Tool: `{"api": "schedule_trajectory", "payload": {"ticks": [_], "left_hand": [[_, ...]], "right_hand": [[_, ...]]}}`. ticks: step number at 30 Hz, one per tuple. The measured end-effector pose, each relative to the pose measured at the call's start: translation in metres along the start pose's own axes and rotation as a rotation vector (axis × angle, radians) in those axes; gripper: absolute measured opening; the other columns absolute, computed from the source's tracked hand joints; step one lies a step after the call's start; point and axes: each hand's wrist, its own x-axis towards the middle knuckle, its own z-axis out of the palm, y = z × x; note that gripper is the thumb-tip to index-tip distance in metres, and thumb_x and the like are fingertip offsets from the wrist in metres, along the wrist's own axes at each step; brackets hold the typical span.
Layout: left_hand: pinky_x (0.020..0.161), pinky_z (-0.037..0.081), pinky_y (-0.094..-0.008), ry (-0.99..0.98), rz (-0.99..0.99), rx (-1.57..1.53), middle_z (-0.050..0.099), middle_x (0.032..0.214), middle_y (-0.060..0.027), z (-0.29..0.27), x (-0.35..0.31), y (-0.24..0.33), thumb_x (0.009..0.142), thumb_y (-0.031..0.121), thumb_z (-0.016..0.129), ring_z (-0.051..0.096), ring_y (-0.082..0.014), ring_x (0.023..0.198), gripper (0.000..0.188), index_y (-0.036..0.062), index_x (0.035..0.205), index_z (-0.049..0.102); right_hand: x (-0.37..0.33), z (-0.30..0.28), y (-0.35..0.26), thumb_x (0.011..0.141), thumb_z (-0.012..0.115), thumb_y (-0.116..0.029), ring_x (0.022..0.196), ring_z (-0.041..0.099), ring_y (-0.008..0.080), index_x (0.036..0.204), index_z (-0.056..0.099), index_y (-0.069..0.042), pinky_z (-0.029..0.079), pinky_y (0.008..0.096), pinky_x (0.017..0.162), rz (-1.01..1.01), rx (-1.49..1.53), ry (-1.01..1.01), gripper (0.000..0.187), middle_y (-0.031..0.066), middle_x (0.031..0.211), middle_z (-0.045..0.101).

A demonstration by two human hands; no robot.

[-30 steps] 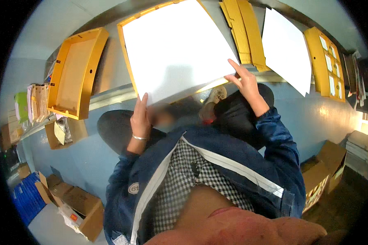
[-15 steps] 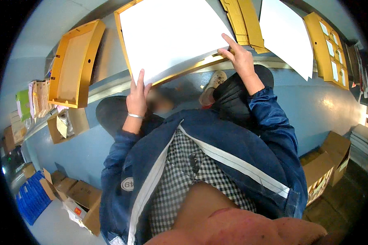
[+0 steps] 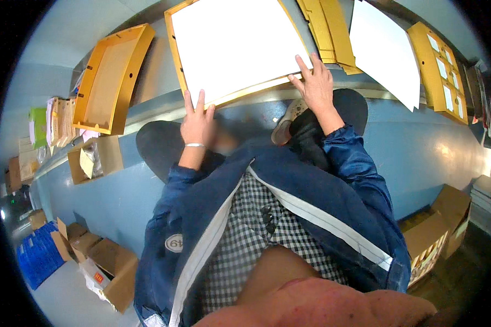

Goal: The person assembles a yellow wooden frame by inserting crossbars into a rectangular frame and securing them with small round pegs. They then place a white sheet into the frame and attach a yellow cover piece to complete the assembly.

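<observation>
A white sheet lies in a shallow yellow box, whose rim shows on the left, right and near sides. My left hand is at the box's near left corner, fingers stretched and apart, the tips at the rim. Over the near right corner, my right hand has its fingers spread, touching the rim and the sheet's edge. Neither hand is closed around anything. How firmly the fingertips press cannot be seen.
Left stands an open yellow box. Right of the middle box are folded yellow card pieces, a loose stack of white sheets and a yellow box with white panels. Cardboard cartons stand low on both sides.
The white sheet has settled down inside the yellow box; its near edge stood higher before. My right hand has spread further over the corner, and my left fingers have shifted along the rim.
</observation>
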Motion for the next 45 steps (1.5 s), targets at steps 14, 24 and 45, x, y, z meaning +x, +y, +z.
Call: {"api": "schedule_trajectory", "payload": {"ticks": [14,24,45], "left_hand": [[0.119,0.017,-0.0616,-0.124,0.164,0.155,0.02,0.165,-0.0205,0.016,0.176,0.035,0.099,0.063,0.042,0.016,-0.0434,0.152,0.073,0.0221,0.158,0.032],[0.119,0.013,-0.0636,-0.432,0.124,0.002,0.021,0.165,-0.0191,0.022,0.202,0.019,0.092,0.071,0.045,0.017,-0.0423,0.151,0.082,0.0219,0.157,0.035],[0.093,0.049,-0.0379,-0.114,-0.346,-0.921,0.064,0.12,-0.018,0.066,0.187,-0.096,0.102,0.037,0.053,0.062,-0.0269,0.106,0.053,-0.008,0.129,0.055]], "right_hand": [[0.139,0.068,-0.036,0.1,0.047,-0.053,0.147,0.03,0.0368,0.15,0.042,-0.001,0.025,0.0483,0.12,-0.128,-0.049,-0.146,0.072,0.0228,0.157,0.035],[0.183,0.03,-0.064,0.099,0.048,-0.055,0.149,0.029,0.0373,0.154,0.036,-0.004,0.025,0.0476,0.121,-0.022,-0.026,-0.596,0.076,0.0235,0.159,0.032],[0.155,0.036,0.15,0.082,0.072,-0.055,0.125,0.054,0.0403,0.142,0.05,-0.005,0.047,0.0493,0.102,0.628,0.093,-0.227,0.081,0.0226,0.135,0.057]]}}
